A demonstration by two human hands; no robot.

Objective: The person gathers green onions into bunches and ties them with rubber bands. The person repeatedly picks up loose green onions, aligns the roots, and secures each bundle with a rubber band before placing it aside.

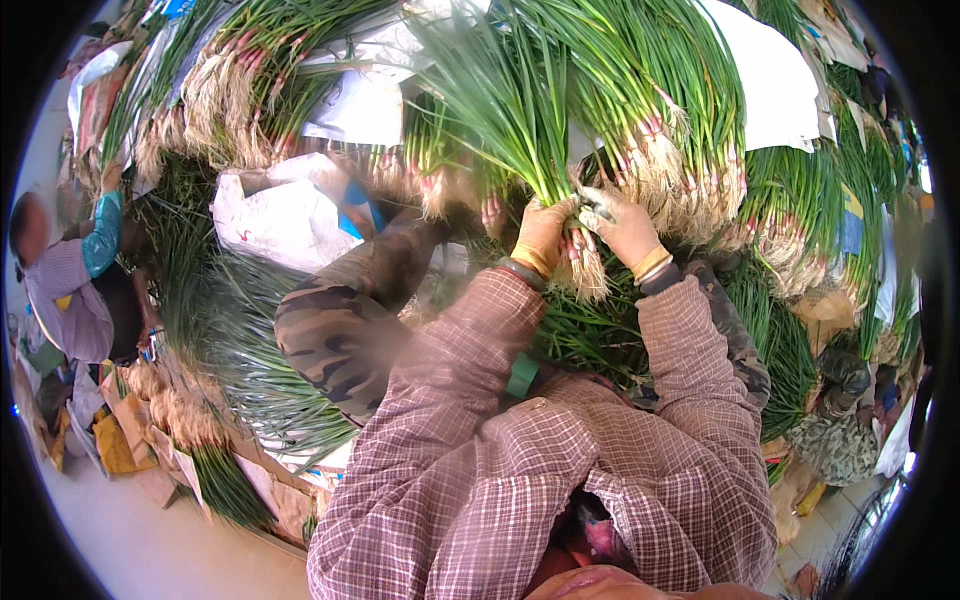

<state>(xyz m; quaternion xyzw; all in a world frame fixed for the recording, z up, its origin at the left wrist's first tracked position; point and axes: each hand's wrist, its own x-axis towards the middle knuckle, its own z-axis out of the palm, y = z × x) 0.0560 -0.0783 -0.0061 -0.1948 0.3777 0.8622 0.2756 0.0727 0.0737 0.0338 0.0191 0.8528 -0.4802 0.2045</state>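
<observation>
My left hand [545, 227], in a thin glove with a yellow cuff, is closed around a bunch of green onions [553, 176] just above its pale, trailing roots. The long leaves fan up and away from me. My right hand [616, 222], gloved too, meets the bunch from the right, its thumb and fingers at the stalks beside my left fingers. Whether it pinches a stalk or some other thin thing is hidden. Right beyond it lies a large pile of green onions [667, 135] with pink-white stalks and matted roots.
A white sack [285, 214] lies to the left, near my bent knee. Loose leaves [592, 330] cover the ground between my legs. More rooted bundles [232, 97] lie at the far left. One co-worker [75, 277] sits at the left edge, another [840, 420] at the right.
</observation>
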